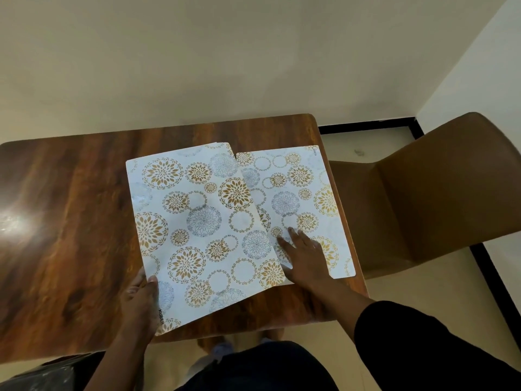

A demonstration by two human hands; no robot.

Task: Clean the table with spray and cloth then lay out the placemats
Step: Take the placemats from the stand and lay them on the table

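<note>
Dark wooden table [84, 207], glossy, right end. Item one: white rectangular placemat with gold and grey floral circles [318, 193], flat along the table's right edge, right hand [303, 259] pressing on it with fingers spread straight. Item two: stack of matching placemats [197, 221], tilted, overlapping the first, near-left corner pinched by left hand [141, 300]. Brown leather chair [423, 198] just beside the table's right end.

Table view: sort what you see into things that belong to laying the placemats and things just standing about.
Belongs to the job:
- stack of placemats, gripped at its near corner by the left hand
- single placemat, pressed flat by the right hand
- wooden table

Just standing about:
- brown chair
- dark object at the near left, unclear
</note>
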